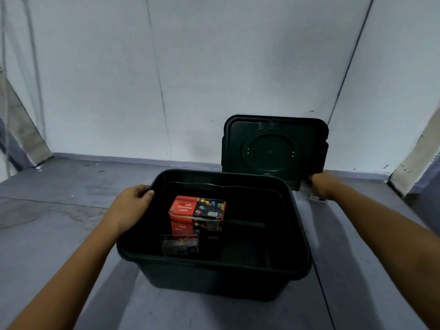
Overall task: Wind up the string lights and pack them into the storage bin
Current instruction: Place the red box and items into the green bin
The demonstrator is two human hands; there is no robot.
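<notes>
Two hands busy: left hand (133, 203) clamps the bin (214, 261) rim, right hand (321, 184) grips the upright lid (273, 148); lights box (197, 207) lies inside

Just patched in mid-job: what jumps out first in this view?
The red LED Decorative Lights box stands out, sitting inside the open dark storage bin at centre. The lid stands upright by the wall, behind the bin on the right. The left hand grips the bin's left rim; the right hand holds the lid's lower corner.
</notes>
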